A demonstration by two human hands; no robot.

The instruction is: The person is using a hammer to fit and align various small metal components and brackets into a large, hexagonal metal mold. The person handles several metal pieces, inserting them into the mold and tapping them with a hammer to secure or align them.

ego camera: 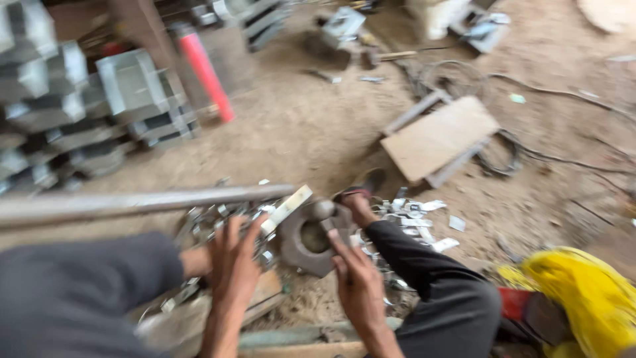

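The picture is motion-blurred. My left hand (233,265) rests with fingers spread on a pile of small bright metal pieces (212,222), its fingertips touching a pale flat metal strip (286,208). My right hand (358,282) reaches toward a heavy grey round metal tool (311,237) with a knob on top, fingers partly curled beside it. I cannot tell whether it grips anything. A long grey metal bar (132,202) runs from the left edge to the tool. My foot in a sandal (361,199) sits just behind the tool.
Stacked folded sheet-metal boxes (79,106) fill the left. A red cylinder (205,73) leans behind them. A flat wooden board (438,138) and cables (530,154) lie on the dirt floor to the right. A yellow cloth (583,298) sits at the lower right.
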